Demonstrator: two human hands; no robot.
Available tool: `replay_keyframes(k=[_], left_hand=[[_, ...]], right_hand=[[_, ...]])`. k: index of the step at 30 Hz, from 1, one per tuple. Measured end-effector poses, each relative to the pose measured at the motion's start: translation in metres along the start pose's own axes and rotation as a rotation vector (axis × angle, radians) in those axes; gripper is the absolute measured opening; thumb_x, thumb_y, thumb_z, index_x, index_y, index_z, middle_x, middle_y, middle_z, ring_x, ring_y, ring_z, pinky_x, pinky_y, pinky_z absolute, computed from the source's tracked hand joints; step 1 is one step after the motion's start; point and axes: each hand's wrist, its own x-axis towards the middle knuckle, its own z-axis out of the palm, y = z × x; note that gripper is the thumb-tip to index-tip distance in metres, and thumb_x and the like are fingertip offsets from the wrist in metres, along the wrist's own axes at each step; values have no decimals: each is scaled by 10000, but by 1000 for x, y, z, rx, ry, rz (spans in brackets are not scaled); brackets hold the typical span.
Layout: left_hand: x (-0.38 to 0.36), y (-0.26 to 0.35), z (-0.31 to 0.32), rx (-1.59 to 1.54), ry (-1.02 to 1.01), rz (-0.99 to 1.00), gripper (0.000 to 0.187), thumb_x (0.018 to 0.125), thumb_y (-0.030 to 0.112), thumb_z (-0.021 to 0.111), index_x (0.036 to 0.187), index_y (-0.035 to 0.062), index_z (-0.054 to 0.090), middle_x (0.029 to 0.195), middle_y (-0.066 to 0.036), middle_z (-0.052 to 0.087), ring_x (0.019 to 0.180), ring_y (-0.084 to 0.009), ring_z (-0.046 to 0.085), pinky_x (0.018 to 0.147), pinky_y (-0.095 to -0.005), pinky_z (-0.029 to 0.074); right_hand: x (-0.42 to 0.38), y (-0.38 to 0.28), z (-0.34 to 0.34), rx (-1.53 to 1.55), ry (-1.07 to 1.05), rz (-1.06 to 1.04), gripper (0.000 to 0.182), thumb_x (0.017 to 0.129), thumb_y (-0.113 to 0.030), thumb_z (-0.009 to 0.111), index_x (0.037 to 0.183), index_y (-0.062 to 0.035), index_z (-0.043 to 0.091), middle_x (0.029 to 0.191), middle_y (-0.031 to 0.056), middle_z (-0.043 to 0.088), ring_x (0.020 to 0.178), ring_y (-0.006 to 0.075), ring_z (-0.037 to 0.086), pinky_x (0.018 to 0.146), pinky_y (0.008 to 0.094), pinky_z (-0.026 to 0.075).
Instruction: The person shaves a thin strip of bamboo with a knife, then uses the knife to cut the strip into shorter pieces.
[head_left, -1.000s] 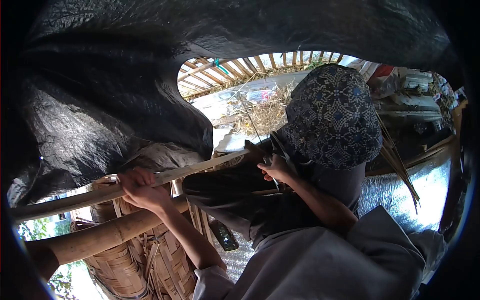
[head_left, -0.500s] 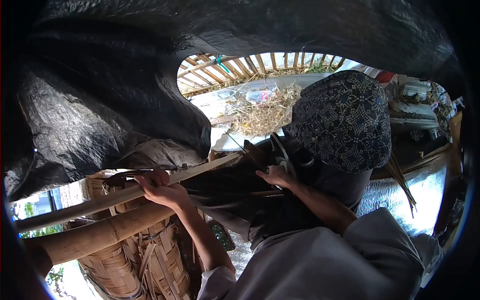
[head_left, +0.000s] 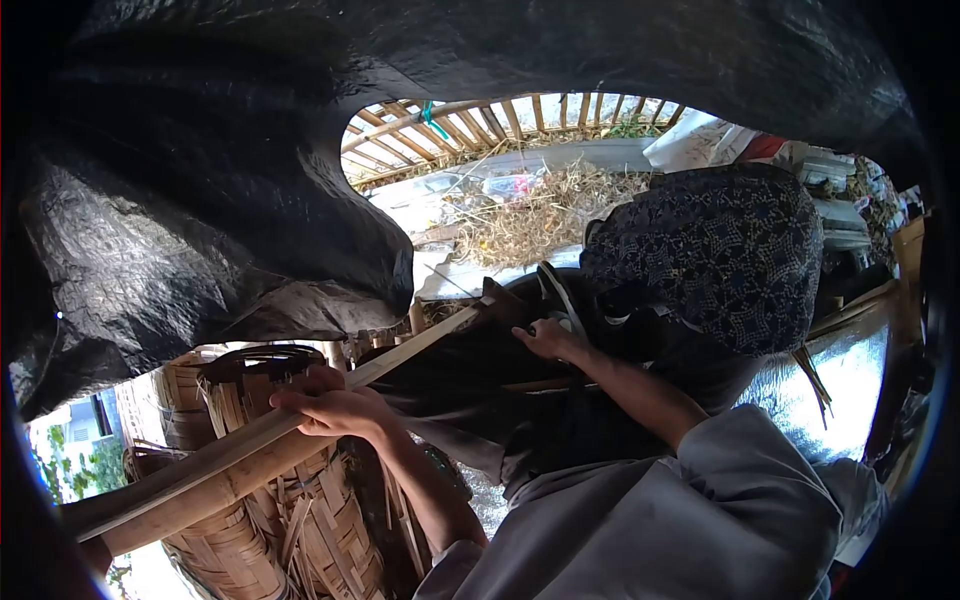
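1. Two bare hands noted; the left hand (head_left: 335, 402), left of centre in the frame, sits further right and slightly lower than in the earlier views.
2. Bamboo strip (head_left: 250, 433): runs from lower left to just above mid-frame. Its left end has dropped, so it slants more steeply, close along the thick bamboo pole (head_left: 235, 482). Judged: the strip is being repositioned in the grasp, not let go.
3. Left fingers: curled over the strip and clamped on it, thumb laid along the near side.
4. Right hand (head_left: 552, 340), just right of centre: near the strip's right end and the brown block (head_left: 497, 294) there. A thin dark line showing by it half a second ago can no longer be made out.
5. Right fingers: partly bent; whether they close on anything cannot be told.
6. Woven basket (head_left: 220, 545): lower left, beneath the pole.
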Motion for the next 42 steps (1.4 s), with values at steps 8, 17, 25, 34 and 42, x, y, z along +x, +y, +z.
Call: replay_keyframes(k=[8, 17, 25, 34, 42], left_hand=[[2, 5, 10, 114, 92, -35, 315, 925, 261, 376, 643, 140, 301, 484, 53, 177, 407, -53, 202, 382, -207, 163], [-3, 4, -9, -9, -67, -56, 451, 931, 373, 356, 558, 157, 221, 468, 47, 169, 399, -58, 163, 382, -205, 183], [-18, 14, -8, 93, -38, -1, 484, 919, 421, 361, 543, 163, 199, 465, 45, 166, 403, -61, 159, 388, -205, 163], [-14, 11, -15, 71, -36, -16, 443, 919, 408, 379, 576, 171, 229, 467, 55, 175, 419, -51, 185, 385, -204, 154], [-16, 16, -9, 94, 5, -22, 435, 937, 326, 345, 552, 165, 223, 450, 50, 212, 390, -48, 188, 373, -214, 150]], right_hand=[[12, -2, -12, -15, -32, 30, 675, 824, -555, 385, 946, 79, 581, 838, 273, 600, 808, 358, 606, 774, 402, 468], [-13, -62, -18, 237, -175, -112, 602, 845, -530, 387, 776, 32, 592, 546, 180, 580, 457, 259, 591, 503, 359, 491], [0, -16, 0, 127, -141, -108, 674, 839, -587, 314, 783, 17, 606, 725, 209, 599, 738, 298, 602, 712, 394, 467], [-21, -49, -9, 67, 21, -264, 600, 844, -532, 379, 735, 14, 600, 648, 198, 597, 645, 347, 608, 623, 416, 489], [-16, -29, -11, -57, 43, -145, 518, 823, -518, 395, 841, -64, 644, 829, 180, 622, 841, 352, 587, 758, 425, 463]])
